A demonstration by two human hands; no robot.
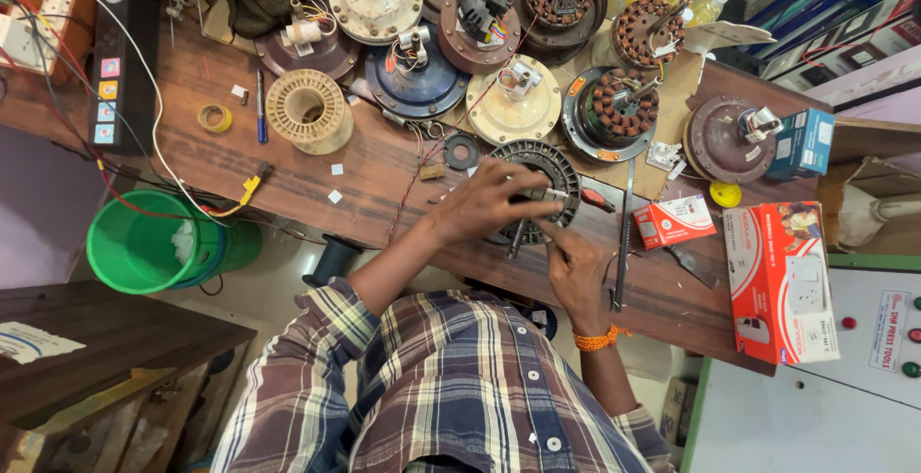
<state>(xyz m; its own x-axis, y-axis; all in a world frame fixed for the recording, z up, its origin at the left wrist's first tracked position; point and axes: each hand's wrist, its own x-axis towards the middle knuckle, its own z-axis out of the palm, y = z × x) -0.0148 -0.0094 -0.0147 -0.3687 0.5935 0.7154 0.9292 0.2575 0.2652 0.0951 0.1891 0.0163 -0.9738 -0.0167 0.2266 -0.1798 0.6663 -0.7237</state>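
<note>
Closest to me at the near edge of the tabletop [384, 171], my right hand [574, 267] is curled in a narrow grip, fingers pinched on something thin I can't make out, maybe a bit of wire. It's touching the near rim of the round black motor core [561, 171], which sits just in from that edge, about the middle of the tabletop. My left hand [494, 200] lies right on top of the core, fingers spread over it and pressing it down, so that grip is wide and flat, not really closed around anything. A thin metal strip [624, 233] lies just to the right of my hands, with a small red box [674, 221] past it and a bigger red box [782, 281] at the right end. Farther back there's a cream spool [307, 108] on the left, then a whole row of fan motor housings [508, 99] along the far edge. A green bucket [158, 243] stands on the floor off the left end.
</note>
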